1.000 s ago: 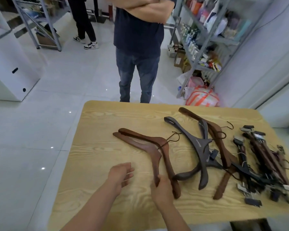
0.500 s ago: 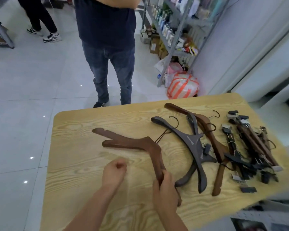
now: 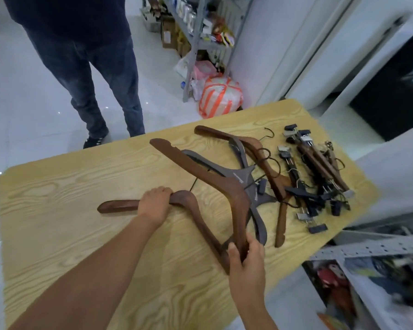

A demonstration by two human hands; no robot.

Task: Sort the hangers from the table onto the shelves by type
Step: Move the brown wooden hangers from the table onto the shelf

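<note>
Two brown wooden coat hangers are in my hands over the wooden table (image 3: pixel 57 198). My right hand (image 3: pixel 247 258) grips the lower end of the raised brown hanger (image 3: pixel 215 179), which tilts up and to the left. My left hand (image 3: pixel 154 204) is closed over the middle of the second brown hanger (image 3: pixel 198 220), which lies on the table. Behind them lie a grey coat hanger (image 3: pixel 239 177), another brown hanger (image 3: pixel 267 167) and a heap of clip hangers (image 3: pixel 317 177) at the right.
A person in jeans (image 3: pixel 100 75) stands at the table's far edge. A metal shelf unit (image 3: pixel 198 32) with goods stands behind, an orange-striped bag (image 3: pixel 221 96) at its foot. Another perforated metal shelf (image 3: pixel 372 248) with items lies at the lower right, next to the table.
My right hand has lifted one brown hanger off the other and swung it up. My left hand has moved forward and closed on the hanger left on the table. The view turned right.
</note>
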